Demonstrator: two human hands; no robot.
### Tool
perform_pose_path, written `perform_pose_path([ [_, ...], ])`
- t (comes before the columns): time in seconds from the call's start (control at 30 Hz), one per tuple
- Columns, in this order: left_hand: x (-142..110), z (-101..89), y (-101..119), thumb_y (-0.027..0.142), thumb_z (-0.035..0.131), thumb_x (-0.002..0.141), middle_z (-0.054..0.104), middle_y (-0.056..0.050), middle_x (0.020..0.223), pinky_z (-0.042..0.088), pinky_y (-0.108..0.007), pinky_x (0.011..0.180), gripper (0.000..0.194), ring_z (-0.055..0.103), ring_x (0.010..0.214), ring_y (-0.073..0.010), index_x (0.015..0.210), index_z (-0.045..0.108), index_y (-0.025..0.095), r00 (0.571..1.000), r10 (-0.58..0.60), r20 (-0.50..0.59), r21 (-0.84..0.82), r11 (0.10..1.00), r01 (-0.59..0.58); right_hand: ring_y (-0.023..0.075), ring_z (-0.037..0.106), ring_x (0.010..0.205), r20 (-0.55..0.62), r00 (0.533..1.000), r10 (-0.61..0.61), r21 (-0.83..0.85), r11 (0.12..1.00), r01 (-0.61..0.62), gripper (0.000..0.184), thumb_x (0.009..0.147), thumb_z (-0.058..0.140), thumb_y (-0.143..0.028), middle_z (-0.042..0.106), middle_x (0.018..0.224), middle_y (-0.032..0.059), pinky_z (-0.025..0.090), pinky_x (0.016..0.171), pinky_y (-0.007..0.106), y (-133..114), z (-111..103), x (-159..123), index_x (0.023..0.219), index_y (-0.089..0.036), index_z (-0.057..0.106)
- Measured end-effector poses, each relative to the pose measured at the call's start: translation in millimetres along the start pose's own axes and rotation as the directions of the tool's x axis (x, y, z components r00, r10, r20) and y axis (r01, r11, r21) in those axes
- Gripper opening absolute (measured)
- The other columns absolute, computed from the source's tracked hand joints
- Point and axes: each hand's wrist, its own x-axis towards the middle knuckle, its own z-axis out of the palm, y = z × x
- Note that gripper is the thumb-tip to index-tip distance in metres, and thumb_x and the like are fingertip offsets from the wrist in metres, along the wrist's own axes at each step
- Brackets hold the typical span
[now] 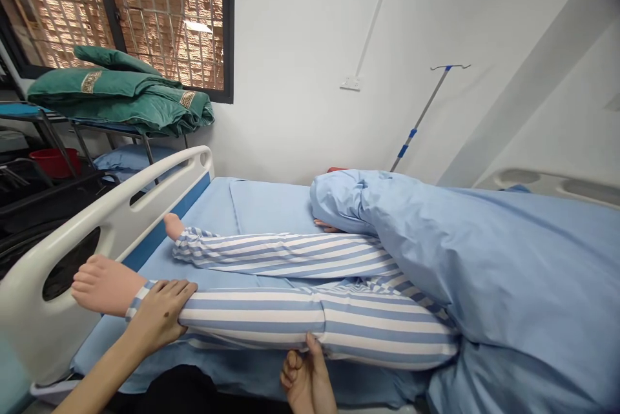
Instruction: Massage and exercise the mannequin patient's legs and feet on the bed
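The left hand point(162, 314) is clamped around the manikin's near leg point(252, 314) above the ankle; the right hand point(307, 372), well apart, thumbs the knee, its grip unclear; the leg extends over the bed point(261, 197).

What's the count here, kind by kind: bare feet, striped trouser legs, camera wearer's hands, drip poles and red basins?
Bare feet: 2
Striped trouser legs: 2
Camera wearer's hands: 2
Drip pole: 1
Red basin: 1
Total: 8
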Motion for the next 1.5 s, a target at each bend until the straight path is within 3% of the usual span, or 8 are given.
perform_pose_path([
  [0.43,-1,73.1,5,0.013,0.047,0.055,0.063,-0.006,0.104,0.034,-0.038,0.088,0.049,0.055,0.096,-0.0234,0.103,0.056,0.019,0.99,-0.099,-0.103,-0.185,0.979,0.079,0.0039,0.035,0.037,-0.119,0.982,-0.144,-0.171,0.978,0.123,0.039,0.042,0.082,-0.041,0.048,0.04,-0.0041,0.024,0.039,0.019,-6,11,-7,0.049,-0.014,0.055],
  [0.63,2,85.7,7,0.015,0.048,0.055,0.064,-0.005,0.102,0.036,-0.036,0.086,0.047,0.056,0.096,-0.0232,0.101,0.057,0.02,0.976,-0.097,-0.196,-0.227,0.972,0.051,0.0046,0.036,0.038,-0.1,0.964,-0.248,-0.263,0.941,0.214,0.035,0.053,0.079,-0.04,0.047,0.041,-0.0027,0.026,0.039,0.019,-6,14,-9,0.049,-0.013,0.056],
  [0.77,4,88.1,6,0.015,0.048,0.054,0.064,-0.005,0.102,0.036,-0.035,0.086,0.048,0.057,0.095,-0.023,0.101,0.057,0.021,0.971,-0.103,-0.214,-0.246,0.968,0.048,0.0044,0.037,0.039,-0.095,0.957,-0.273,-0.309,0.922,0.232,0.035,0.052,0.079,-0.04,0.047,0.042,-0.0025,0.026,0.039,0.019,-7,16,-8,0.049,-0.013,0.057],
  [1.0,3,82.5,6,0.015,0.048,0.055,0.063,-0.006,0.105,0.034,-0.036,0.088,0.048,0.055,0.098,-0.0229,0.102,0.057,0.02,0.986,-0.1,-0.132,-0.249,0.966,0.065,0.0035,0.035,0.039,-0.104,0.973,-0.207,-0.258,0.95,0.175,0.033,0.048,0.081,-0.037,0.046,0.041,-0.0044,0.027,0.04,0.018,-8,11,-5,0.052,-0.013,0.058],
  [1.27,-2,50.1,-10,0.019,0.049,0.062,0.062,-0.007,0.102,0.035,-0.036,0.082,0.041,0.055,0.092,-0.0233,0.102,0.056,0.021,1.0,0.0,-0.027,-0.159,0.987,-0.004,0.0036,0.035,0.037,-0.039,0.997,-0.066,-0.19,0.98,0.057,0.037,0.044,0.082,-0.038,0.046,0.04,-0.0048,0.024,0.039,0.019,7,-12,11,0.048,-0.013,0.054],
  [1.5,4,19.4,-16,0.02,0.052,0.062,0.061,-0.006,0.097,0.034,-0.035,0.078,0.044,0.053,0.088,-0.023,0.106,0.055,0.022,0.998,0.062,0.005,-0.064,0.996,-0.062,0.0034,0.039,0.037,-0.019,0.997,-0.075,-0.118,0.99,0.072,0.034,0.048,0.081,-0.037,0.051,0.045,-0.0035,0.024,0.04,0.017,14,-16,19,0.054,-0.013,0.058],
])
